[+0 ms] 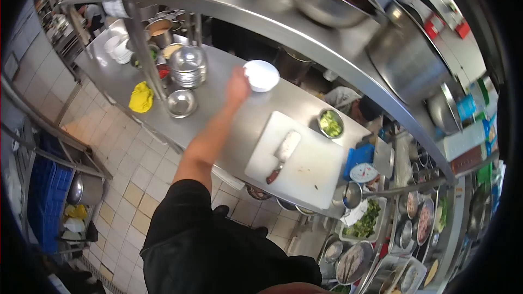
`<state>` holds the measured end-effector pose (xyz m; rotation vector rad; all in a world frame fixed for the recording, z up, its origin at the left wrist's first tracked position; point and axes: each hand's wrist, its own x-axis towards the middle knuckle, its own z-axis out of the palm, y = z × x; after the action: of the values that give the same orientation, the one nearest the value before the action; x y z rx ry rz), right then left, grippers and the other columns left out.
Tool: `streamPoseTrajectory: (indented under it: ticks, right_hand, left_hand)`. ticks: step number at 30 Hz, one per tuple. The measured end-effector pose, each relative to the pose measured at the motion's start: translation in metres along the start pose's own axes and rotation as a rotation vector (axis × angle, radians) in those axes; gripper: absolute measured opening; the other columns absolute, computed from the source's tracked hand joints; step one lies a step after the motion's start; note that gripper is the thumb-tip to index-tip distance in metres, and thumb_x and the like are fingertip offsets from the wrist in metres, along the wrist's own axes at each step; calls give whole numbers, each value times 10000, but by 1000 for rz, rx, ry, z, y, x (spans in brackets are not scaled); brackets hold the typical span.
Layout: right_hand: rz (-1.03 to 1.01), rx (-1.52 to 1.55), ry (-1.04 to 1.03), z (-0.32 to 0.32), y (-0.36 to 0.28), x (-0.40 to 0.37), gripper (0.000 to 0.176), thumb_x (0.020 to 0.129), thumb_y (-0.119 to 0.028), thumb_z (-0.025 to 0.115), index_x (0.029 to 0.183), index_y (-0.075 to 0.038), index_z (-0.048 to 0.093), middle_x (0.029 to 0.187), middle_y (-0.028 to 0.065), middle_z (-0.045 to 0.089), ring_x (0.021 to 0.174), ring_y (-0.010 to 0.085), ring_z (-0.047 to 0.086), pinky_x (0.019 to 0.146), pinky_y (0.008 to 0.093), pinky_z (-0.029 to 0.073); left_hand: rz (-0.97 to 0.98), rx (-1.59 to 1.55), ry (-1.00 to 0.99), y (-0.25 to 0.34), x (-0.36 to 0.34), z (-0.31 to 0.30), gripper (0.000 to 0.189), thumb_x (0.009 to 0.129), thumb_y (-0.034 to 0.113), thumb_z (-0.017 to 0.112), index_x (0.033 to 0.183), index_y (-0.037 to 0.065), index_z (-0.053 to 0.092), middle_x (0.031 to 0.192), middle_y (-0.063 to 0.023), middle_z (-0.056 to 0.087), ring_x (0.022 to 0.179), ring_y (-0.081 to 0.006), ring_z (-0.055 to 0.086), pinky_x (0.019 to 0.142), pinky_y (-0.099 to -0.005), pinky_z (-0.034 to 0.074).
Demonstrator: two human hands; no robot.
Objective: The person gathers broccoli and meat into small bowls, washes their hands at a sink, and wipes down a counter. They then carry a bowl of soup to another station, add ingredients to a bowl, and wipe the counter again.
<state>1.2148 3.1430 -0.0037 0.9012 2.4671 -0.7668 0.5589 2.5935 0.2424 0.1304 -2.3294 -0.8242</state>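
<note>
My left hand (pixel 238 85) reaches over the steel counter, its fingers closed at the left rim of a white bowl (pixel 262 75). The hand is slightly blurred and the fingertips are partly hidden. Nearer to me lies a white cutting board (pixel 314 168), with a cleaver (pixel 287 148) resting on it, its handle toward me. A few small scraps are on the board. Beyond the board's far edge stands a metal bowl of chopped green vegetables (pixel 330 123). My right hand is out of view.
Left of my arm are stacked steel bowls (pixel 188 66), a single steel bowl (pixel 181 103) and a yellow cloth (pixel 141 97). An overhead shelf (pixel 272 19) carries pots. Ingredient trays, including leafy greens (pixel 366 219), sit at right. Another person (pixel 348 102) is beyond the counter.
</note>
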Motion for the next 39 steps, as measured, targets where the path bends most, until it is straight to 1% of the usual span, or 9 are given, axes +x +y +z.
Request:
streamPoseTrajectory:
  ticks: [5,9,15,24,29,31,34,35,39]
  right_hand:
    - [139,106,-29,-17,-95,-31,381,878,-288,607,1164,-37,589,962,119,663,851,217,627,745,358,501]
    - [113,175,2,-39,-157,-49,378,881,-282,599,1165,-33,587,969,125,661,857,224,626,747,364,501]
    - [39,234,26,-48,-203,-68,372,885,-272,587,1166,-28,583,979,135,657,864,236,624,749,372,501]
    - [0,325,45,-47,-197,-116,365,890,-256,569,1168,-20,577,995,149,650,876,253,621,753,385,501]
    - [44,423,103,-42,-134,-163,361,894,-248,559,1169,-15,574,1004,157,647,882,263,620,755,393,500]
    - [89,474,156,-41,-90,-193,359,895,-245,555,1169,-13,573,1007,160,646,885,267,619,756,396,500]
    - [193,574,292,-34,3,-260,357,897,-240,549,1170,-11,571,1012,165,644,889,273,618,757,400,500]
    - [239,615,353,-30,44,-290,356,897,-238,547,1170,-10,571,1014,166,643,890,275,618,757,401,500]
    - [514,798,714,19,226,-493,353,900,-231,539,1171,-6,568,1021,172,640,895,283,617,759,407,500]
  left_hand:
    - [-341,437,-191,-104,57,-148,361,873,158,513,1213,44,553,1355,-210,470,1026,-358,629,849,-449,523]
    - [-299,545,-457,-167,71,-163,272,891,150,465,993,80,707,1066,-139,678,1007,-317,654,831,-410,543]
    - [-169,597,-584,-161,70,-159,304,898,139,454,1109,87,667,1122,-129,658,1018,-305,650,825,-413,546]
    - [-171,47,32,-92,7,-187,532,845,168,591,1332,61,404,1337,-165,436,1147,-340,537,891,-463,491]
    - [141,-34,177,-22,-156,-177,370,768,69,622,1131,56,549,1150,-191,470,1059,-387,449,910,-470,399]
    - [188,-235,-105,-16,-262,-128,340,760,12,560,1092,84,581,1186,-205,452,1070,-398,454,893,-470,415]
    - [357,-337,-863,36,-384,-142,216,890,311,549,943,112,615,833,-168,615,839,-380,604,746,-478,485]
    - [406,-411,-794,51,-429,-139,249,912,378,545,894,149,641,743,-196,619,658,-409,597,598,-494,486]
    - [889,-433,-1027,77,-582,-129,176,865,246,558,929,123,667,871,-149,654,883,-341,611,764,-484,473]
